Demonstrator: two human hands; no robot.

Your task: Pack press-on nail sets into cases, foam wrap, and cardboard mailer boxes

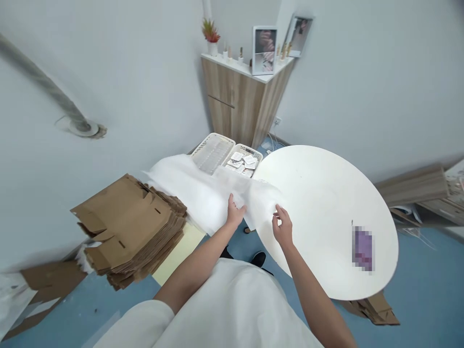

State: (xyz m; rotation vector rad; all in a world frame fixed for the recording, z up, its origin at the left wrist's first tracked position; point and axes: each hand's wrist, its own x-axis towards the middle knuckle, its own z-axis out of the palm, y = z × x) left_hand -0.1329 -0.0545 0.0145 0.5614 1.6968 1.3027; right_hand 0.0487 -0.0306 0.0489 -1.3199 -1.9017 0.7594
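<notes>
A thin, white, translucent foam sheet (263, 195) stretches between my two hands, above the gap between the sheet stack and the round table. My left hand (235, 213) holds its left side, with thumb and forefinger partly spread. At its right edge my right hand (283, 226) pinches the sheet between thumb and fingers, over the table's near left rim. To the left lies a pile of similar white foam sheets (188, 188), blurred in places. The lower corner of the held sheet hangs beside the table edge.
Flattened brown cardboard boxes (134, 222) are stacked at left. Two white baskets (232, 145) stand behind the foam, one with small white cards (242, 162). A pixelated purple object (363, 248) lies on the round white table (319, 193). A wood-grain cabinet (235, 96) fills the corner.
</notes>
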